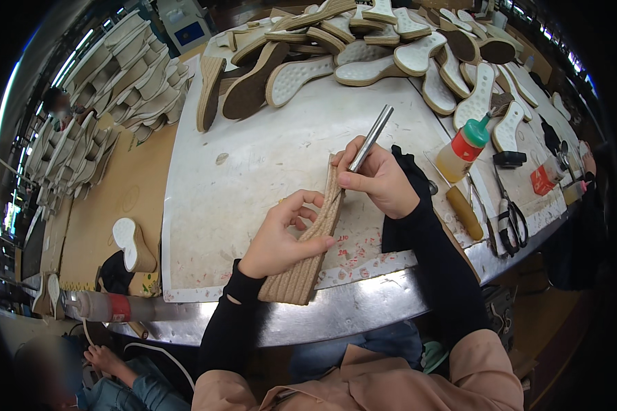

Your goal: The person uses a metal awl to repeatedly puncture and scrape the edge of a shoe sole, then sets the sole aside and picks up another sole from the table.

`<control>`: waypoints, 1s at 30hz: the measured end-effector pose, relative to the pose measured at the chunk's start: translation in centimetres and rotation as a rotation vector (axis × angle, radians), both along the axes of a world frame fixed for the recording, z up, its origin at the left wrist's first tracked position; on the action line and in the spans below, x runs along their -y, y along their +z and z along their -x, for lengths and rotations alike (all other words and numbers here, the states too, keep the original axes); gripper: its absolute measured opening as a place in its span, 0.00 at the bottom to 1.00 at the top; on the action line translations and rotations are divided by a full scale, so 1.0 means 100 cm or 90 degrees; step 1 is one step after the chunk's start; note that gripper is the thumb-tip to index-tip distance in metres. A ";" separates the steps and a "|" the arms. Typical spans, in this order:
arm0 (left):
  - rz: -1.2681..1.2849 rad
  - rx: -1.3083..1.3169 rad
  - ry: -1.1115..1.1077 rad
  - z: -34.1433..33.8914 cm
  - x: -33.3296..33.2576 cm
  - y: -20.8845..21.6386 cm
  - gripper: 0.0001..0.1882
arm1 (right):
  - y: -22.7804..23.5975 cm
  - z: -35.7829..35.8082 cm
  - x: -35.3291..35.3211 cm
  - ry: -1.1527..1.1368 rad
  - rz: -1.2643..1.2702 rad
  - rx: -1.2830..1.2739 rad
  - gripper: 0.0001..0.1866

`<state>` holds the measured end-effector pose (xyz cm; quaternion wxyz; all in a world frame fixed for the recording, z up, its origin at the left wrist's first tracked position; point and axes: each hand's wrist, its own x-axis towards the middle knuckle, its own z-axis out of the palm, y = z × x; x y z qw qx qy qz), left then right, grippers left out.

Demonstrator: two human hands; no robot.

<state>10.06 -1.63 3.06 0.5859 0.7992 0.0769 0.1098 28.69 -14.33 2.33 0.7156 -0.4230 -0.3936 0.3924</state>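
Observation:
My left hand (281, 236) grips a rope-wrapped wedge shoe sole (308, 257), held on its side over the front edge of the white worktable (253, 157). My right hand (377, 179) holds a slim metal rod tool (371, 138) like a pen, its lower tip against the upper, thin end of the sole. Both forearms wear black sleeves and come in from the lower edge.
A heap of wedge soles (363, 48) covers the table's far side. To the right lie a glue bottle with a green cap (465, 145), scissors (511, 216) and a wooden-handled tool (465, 212). More soles (127, 75) are stacked at the left. Another person (110, 380) sits at the lower left.

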 end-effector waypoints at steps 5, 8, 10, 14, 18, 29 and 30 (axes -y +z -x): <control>0.013 0.021 -0.016 0.001 0.001 0.000 0.28 | 0.007 0.003 0.002 -0.013 0.020 0.023 0.15; 0.000 -0.023 -0.039 0.002 -0.002 0.002 0.31 | 0.010 0.005 0.004 -0.024 0.031 0.015 0.15; 0.023 -0.029 -0.029 0.004 -0.002 0.001 0.31 | 0.010 0.010 0.006 -0.033 0.028 -0.005 0.15; 0.033 0.016 -0.011 0.003 -0.001 -0.004 0.27 | 0.012 0.018 0.008 -0.059 0.013 0.111 0.15; 0.072 0.018 -0.004 0.002 0.002 -0.003 0.21 | 0.008 0.019 0.008 -0.077 -0.015 0.169 0.15; 0.082 -0.043 -0.004 0.003 0.001 0.004 0.17 | 0.027 0.034 0.012 -0.109 0.028 0.261 0.12; 0.078 -0.039 -0.006 0.001 0.001 0.004 0.17 | 0.033 0.035 0.013 -0.105 0.042 0.285 0.12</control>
